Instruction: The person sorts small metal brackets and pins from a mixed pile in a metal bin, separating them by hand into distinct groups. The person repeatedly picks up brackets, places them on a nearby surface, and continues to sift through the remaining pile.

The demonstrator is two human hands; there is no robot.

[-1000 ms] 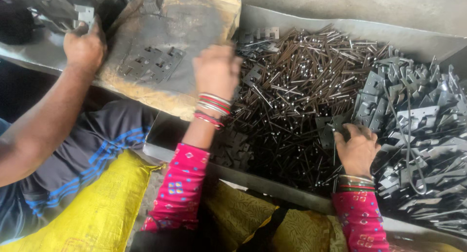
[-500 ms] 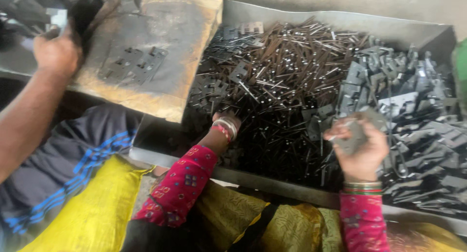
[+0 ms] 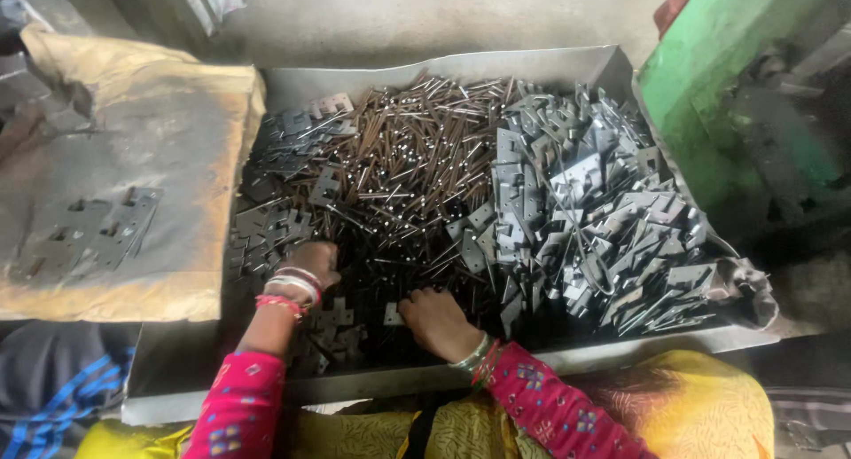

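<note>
A grey concrete floor runs behind a wide sheet-metal tray (image 3: 567,64) that fills most of the view, with a green-painted machine frame (image 3: 709,78) at the right and a worn board wrapped in brown paper (image 3: 133,202) at the left, where a few flat hinge plates (image 3: 84,237) lie. Inside the tray, a bright heap of stamped hinge leaves (image 3: 594,211) is piled on the right, a dark spread of thin steel pins (image 3: 417,171) fills the middle, and smaller dark hinge pieces (image 3: 337,321) lie scattered at the near left. These pieces look stiff, fairly light one by one, hard-edged and probably oily, so a pinch across the flat faces seems the safest hold. The left hand (image 3: 310,264) is curled down into the dark pieces, fingers hidden among them. The right hand (image 3: 434,321) rests palm-down, fingers bent onto pins and a small plate (image 3: 393,314) just beside it.
</note>
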